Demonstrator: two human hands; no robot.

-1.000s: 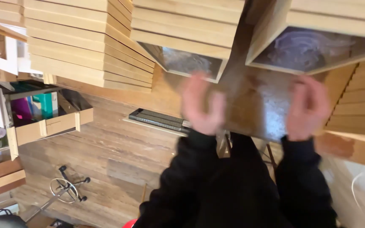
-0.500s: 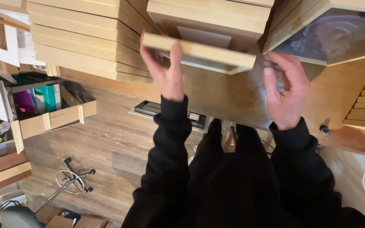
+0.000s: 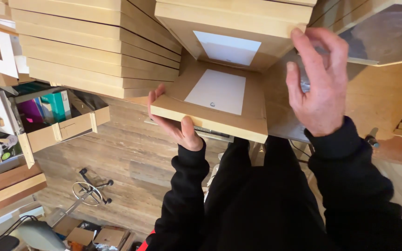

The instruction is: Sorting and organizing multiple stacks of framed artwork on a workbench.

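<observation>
My left hand [image 3: 175, 124] grips the near left corner of a flat tan wooden frame [image 3: 210, 111] with a white rectangular label on its top, held out over the workbench's edge. Directly above it sits a stack of similar frames [image 3: 238, 23], also with a white label. My right hand [image 3: 319, 81] rests with fingers spread against the right end of that upper stack. Both arms wear black sleeves.
A tall pile of flat wooden frames [image 3: 84, 46] fills the left. A frame with clear wrap [image 3: 387, 32] lies at the upper right on the brown bench [image 3: 378, 102]. Below are a wooden floor [image 3: 131, 162], a cardboard box of items [image 3: 66, 125] and a chair base [image 3: 89, 190].
The lower frame has slid out toward me from under the stack, with my left hand now under its corner. My right hand has risen to the upper stack's right end.
</observation>
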